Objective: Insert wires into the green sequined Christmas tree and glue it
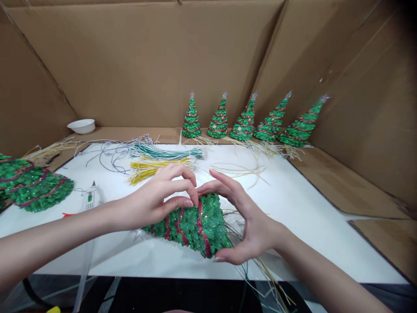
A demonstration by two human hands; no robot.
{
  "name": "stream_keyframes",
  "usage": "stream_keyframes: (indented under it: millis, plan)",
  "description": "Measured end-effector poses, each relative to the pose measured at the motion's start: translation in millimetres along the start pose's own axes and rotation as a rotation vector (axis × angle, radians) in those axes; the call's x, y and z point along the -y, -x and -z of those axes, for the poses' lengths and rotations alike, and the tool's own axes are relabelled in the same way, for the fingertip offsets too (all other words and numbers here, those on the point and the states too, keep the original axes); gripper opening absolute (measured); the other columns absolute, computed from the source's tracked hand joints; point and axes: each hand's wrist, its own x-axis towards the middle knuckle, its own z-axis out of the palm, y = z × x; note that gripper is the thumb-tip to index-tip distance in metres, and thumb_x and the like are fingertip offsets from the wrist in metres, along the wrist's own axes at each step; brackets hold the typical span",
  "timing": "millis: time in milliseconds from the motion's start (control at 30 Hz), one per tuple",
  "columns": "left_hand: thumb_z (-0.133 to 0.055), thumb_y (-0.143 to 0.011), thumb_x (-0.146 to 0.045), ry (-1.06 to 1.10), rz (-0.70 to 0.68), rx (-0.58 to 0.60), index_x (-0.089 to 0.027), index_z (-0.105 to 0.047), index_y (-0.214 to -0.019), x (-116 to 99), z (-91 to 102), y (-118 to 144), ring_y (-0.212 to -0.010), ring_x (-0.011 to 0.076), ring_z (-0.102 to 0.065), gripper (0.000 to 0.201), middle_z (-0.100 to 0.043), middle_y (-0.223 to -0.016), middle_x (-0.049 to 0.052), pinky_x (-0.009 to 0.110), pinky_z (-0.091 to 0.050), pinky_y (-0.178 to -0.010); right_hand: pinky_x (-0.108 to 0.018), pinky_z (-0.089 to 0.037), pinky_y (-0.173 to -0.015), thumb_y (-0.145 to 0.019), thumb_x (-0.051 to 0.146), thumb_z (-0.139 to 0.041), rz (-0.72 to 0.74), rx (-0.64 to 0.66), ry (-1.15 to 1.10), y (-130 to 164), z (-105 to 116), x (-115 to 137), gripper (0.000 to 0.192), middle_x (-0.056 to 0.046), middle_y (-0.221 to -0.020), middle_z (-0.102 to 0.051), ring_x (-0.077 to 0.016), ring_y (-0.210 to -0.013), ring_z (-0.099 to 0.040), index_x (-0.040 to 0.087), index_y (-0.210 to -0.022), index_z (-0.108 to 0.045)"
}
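Observation:
A small green glittery Christmas tree (213,221) with red garland strips lies on its side before me, tip to the left. My right hand (250,224) grips it at the wide base, thumb below and fingers over the far side. Above the tree's upper surface my left hand (164,193) is bent over, its thumb and fingertips pinched together against the foliage; what is between them, if anything, is too small to make out. From the base, thin yellow, green and white wires (272,282) trail down over the table edge.
Several finished-looking trees (246,119) stand along the back right. Yellow wires (145,170) and green wires (166,152) lie bundled mid-table. At left are a glue gun (90,198), more trees (44,191) and a white bowl (82,126). Cardboard walls (146,61) enclose the white table (312,234).

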Motion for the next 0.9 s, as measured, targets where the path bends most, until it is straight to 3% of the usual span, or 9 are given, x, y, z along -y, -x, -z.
stream_keyframes:
  millis: [167, 367, 567, 900]
  plan:
    - [-0.044, -0.097, -0.022, -0.013, 0.030, -0.029, -0.021, -0.062, -0.092, 9.2, 4.4, 1.4, -0.101, 0.0160, -0.049, 0.019, -0.051, -0.105, 0.003, 0.028, -0.036, -0.091, -0.043, -0.038, -0.105, -0.058, 0.034, -0.084, 0.014, -0.004, 0.009, 0.8, -0.1, 0.2, 0.118, -0.010, -0.130, -0.049, -0.0259, -0.118, -0.051, 0.029, -0.150, -0.010]
    - [-0.037, -0.100, -0.027, -0.031, 0.068, -0.015, -0.018, -0.055, -0.078, 16.9, 9.2, 2.7, -0.088, 0.0164, -0.049, 0.030, -0.054, -0.084, 0.001, 0.030, -0.035, -0.086, -0.045, -0.038, -0.104, -0.057, 0.037, -0.084, 0.003, -0.004, 0.021, 2.5, 0.1, -0.8, 0.119, -0.010, -0.130, -0.049, -0.0265, -0.116, -0.052, 0.029, -0.150, -0.010]
    - [-0.046, -0.097, -0.026, 0.012, 0.082, 0.087, -0.018, -0.055, -0.090, 18.1, 11.8, 4.5, -0.084, 0.0145, -0.050, 0.014, -0.057, -0.088, 0.000, 0.026, -0.037, -0.079, -0.045, -0.037, -0.105, -0.058, 0.036, -0.084, -0.006, 0.006, 0.016, 3.0, 0.6, -1.5, 0.119, -0.010, -0.129, -0.048, -0.0267, -0.118, -0.050, 0.029, -0.150, -0.010]
    - [-0.058, -0.091, -0.026, 0.133, 0.052, 0.098, -0.019, -0.059, -0.093, 6.6, 4.4, 0.8, -0.085, 0.0134, -0.053, 0.007, -0.060, -0.091, 0.000, 0.024, -0.039, -0.079, -0.045, -0.035, -0.107, -0.058, 0.036, -0.084, 0.000, 0.010, 0.037, 2.7, 0.6, -1.1, 0.119, -0.010, -0.129, -0.049, -0.0258, -0.117, -0.050, 0.029, -0.150, -0.009]
